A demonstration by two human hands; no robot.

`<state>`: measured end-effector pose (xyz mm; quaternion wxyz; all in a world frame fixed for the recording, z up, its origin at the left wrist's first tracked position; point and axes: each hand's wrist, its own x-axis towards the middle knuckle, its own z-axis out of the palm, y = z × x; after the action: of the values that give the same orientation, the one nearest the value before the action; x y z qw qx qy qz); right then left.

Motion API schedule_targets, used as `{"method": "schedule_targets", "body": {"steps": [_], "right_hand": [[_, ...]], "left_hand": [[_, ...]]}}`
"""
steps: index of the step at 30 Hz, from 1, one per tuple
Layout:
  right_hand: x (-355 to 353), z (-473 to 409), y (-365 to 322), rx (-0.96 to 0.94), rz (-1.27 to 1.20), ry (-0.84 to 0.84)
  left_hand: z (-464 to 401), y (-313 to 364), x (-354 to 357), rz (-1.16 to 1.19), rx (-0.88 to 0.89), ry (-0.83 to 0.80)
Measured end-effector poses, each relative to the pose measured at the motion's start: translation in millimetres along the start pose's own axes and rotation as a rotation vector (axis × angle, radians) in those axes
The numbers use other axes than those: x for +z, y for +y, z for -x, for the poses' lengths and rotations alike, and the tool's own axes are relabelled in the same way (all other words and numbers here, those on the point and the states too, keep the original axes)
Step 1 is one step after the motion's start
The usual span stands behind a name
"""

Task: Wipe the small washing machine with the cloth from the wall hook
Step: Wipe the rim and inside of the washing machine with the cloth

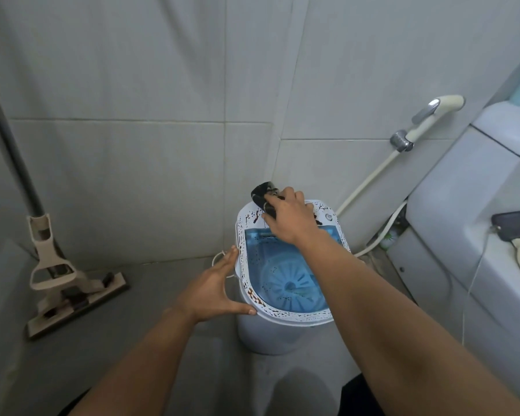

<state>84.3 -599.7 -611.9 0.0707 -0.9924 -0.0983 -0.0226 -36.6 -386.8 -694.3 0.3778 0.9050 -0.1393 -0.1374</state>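
The small washing machine (270, 331) stands on the grey floor in the corner, a white tub with a clear blue lid and a white top rim spattered with brown stains. My right hand (288, 217) presses a dark cloth (263, 195) onto the far rim of the machine, next to a small knob (328, 217). My left hand (216, 289) rests against the machine's left rim, fingers spread, thumb on the near edge, holding nothing.
A beige flat mop (63, 283) leans on the tiled wall at left, its head on the floor. A bidet sprayer (427, 118) and hose hang on the wall at right. A white toilet (475, 235) with a dark phone (515, 225) on it fills the right side.
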Motion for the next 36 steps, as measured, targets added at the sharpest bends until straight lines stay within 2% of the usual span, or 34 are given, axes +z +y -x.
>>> {"method": "schedule_targets", "body": {"steps": [5, 20, 25, 31, 36], "right_hand": [[1, 6, -2, -0.054, 0.039, 0.018], [25, 12, -14, -0.020, 0.066, 0.092], [21, 0, -18, -0.013, 0.002, 0.123], [23, -8, -32, -0.133, 0.117, 0.169], [33, 3, -34, -0.185, 0.165, 0.132]], "left_hand": [[-2, 3, -1, -0.027, -0.012, -0.013], [-2, 11, -1, -0.063, -0.030, -0.019], [-1, 10, 1, -0.078, -0.005, -0.039], [-3, 5, 2, -0.059, -0.007, -0.022], [-3, 5, 1, -0.066, 0.004, -0.014]]}}
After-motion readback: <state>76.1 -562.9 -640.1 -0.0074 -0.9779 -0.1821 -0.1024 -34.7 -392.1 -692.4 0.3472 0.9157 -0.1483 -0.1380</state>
